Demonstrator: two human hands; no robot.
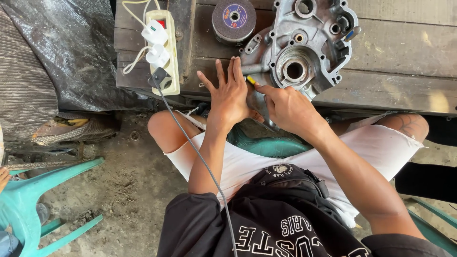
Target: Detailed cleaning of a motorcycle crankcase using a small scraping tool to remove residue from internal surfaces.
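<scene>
1. Two hands at metal engine cover (304,52) on wooden surface (404,47).
2. Left hand (230,93) flat, fingers spread, bracing cover edge.
3. Right hand (285,107) grips yellow-tipped tool (251,80); work on the cover looks unfinished.

The engine cover (304,52) at twelve o'clock is cast metal, dull grey and grainy, with brighter machined rings round its bores. It lies on a bench (400,52) of weathered, rough wooden planks. The grinding disc (233,20) at eleven o'clock looks coarse and matt. The power strip (164,52) is yellowed, smooth plastic, its plugs glossy white. At nine o'clock the tarpaulin (71,47) is shiny, crinkled plastic sheet. The chair (28,204) at seven o'clock is smooth teal plastic.
</scene>
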